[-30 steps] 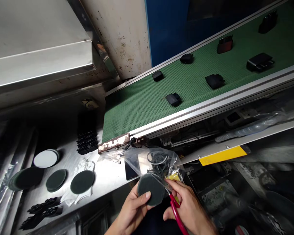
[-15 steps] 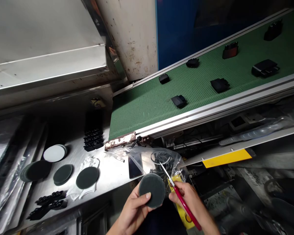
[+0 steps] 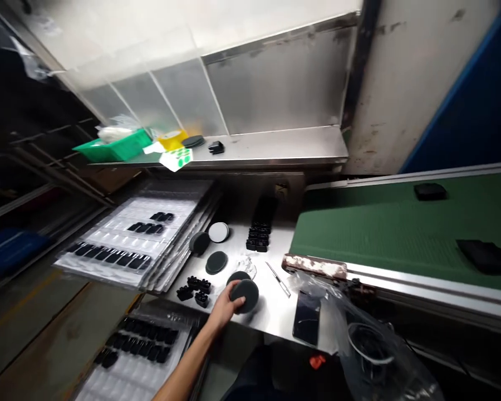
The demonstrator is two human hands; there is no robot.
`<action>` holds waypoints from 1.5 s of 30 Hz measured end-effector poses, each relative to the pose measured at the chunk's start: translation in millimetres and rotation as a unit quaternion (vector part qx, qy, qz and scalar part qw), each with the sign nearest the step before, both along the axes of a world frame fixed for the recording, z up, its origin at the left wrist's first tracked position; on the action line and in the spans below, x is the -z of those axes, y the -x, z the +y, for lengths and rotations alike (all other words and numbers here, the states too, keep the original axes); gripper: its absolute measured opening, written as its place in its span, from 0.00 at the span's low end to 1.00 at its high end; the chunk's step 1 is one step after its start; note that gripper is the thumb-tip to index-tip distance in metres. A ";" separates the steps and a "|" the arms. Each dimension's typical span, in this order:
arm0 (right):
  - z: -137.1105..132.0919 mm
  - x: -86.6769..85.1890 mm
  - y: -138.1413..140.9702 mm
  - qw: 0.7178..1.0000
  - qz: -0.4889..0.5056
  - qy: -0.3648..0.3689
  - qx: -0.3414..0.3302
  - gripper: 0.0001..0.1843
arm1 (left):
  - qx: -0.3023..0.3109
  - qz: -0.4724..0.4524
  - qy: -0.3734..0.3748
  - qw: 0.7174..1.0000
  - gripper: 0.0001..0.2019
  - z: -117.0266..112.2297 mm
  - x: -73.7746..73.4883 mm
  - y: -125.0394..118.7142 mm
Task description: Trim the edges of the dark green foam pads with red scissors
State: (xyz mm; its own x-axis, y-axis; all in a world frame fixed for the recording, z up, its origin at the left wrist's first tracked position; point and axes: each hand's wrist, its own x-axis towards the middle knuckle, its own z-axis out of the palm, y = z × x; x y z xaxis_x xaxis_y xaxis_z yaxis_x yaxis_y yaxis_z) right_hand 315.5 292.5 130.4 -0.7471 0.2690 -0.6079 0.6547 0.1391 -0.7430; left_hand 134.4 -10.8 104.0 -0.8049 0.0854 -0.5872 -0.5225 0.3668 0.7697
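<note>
My left hand [image 3: 225,306] is closed around the edge of a dark round disc [image 3: 245,295], thumb on top. It holds the disc just over the metal table [image 3: 271,312], partly in front of another dark disc [image 3: 237,276] lying by a crumpled white cloth [image 3: 247,266]. Further discs lie behind: a dark one [image 3: 216,262], another dark one [image 3: 199,243] and a light-faced one [image 3: 219,231]. Small black plastic parts [image 3: 195,288] sit left of my hand. A slim silver knife-like tool [image 3: 278,279] rests to its right. My right hand is out of view.
A phone [image 3: 307,317] lies near the table's front edge beside a clear plastic bag [image 3: 371,351]. The green conveyor belt [image 3: 371,228] carries black parts on the right. Stacked trays [image 3: 121,234] stand left; a shelf [image 3: 271,149] with a green bin [image 3: 121,147] runs behind.
The view has swung left. My left hand has carried the disc left over the table. My right hand and its red-handled tool have gone out of view.
</note>
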 end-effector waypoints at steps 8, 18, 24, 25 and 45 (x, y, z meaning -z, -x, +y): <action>-111.6 27.5 58.9 0.998 0.019 -0.011 -0.056 0.34 | 0.093 0.090 0.154 0.980 0.24 -60.9 60.3 55.3; -192.3 81.0 153.9 0.946 -0.080 -0.305 -0.075 0.28 | 0.190 0.144 0.047 0.970 0.14 -87.5 73.3 64.5; -194.5 98.0 140.8 0.955 -0.062 -0.290 -0.003 0.28 | 0.208 0.136 -0.039 0.968 0.08 -101.1 71.4 67.3; -195.3 99.1 138.2 0.960 -0.058 -0.275 0.017 0.27 | 0.205 0.132 -0.050 0.969 0.07 -102.6 71.2 66.8; -201.0 51.7 162.9 0.967 0.080 -0.137 0.200 0.24 | 0.234 0.042 0.031 0.971 0.10 -98.9 79.5 80.7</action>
State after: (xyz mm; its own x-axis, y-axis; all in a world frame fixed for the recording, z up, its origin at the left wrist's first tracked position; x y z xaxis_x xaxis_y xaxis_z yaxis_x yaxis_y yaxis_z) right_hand 152.6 91.5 78.7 -0.6289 0.6901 -0.3581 0.5758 0.1039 -0.8110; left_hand 53.7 -109.7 24.5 -0.7325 0.4190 -0.5365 -0.2236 0.5962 0.7710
